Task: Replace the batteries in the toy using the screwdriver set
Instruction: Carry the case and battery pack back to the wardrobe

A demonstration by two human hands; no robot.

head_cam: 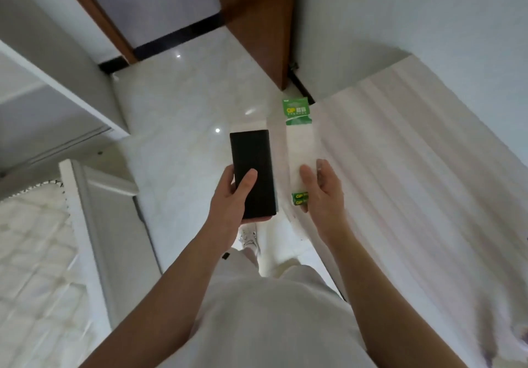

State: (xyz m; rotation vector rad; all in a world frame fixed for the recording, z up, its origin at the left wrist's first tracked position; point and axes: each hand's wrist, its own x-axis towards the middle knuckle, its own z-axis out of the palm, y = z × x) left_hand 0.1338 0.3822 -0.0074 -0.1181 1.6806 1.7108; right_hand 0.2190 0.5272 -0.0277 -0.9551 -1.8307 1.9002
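Head view: the person stands over a tiled floor, with a pale worktop to the right and a bed to the left. The left hand grips a flat black case, thumb across its face and fingers curled round underneath; it is likely the screwdriver set, and it looks closed. The right hand grips a long battery pack near its lower end, at the worktop's near edge. I cannot tell whether the pack rests on the worktop. Its green header points away, and two green cells show just beside the thumb.

The toy is not in view. By my reading the task has barely begun: tools and fresh cells are in hand, while unscrewing the cover, swapping the cells and closing it all remain.
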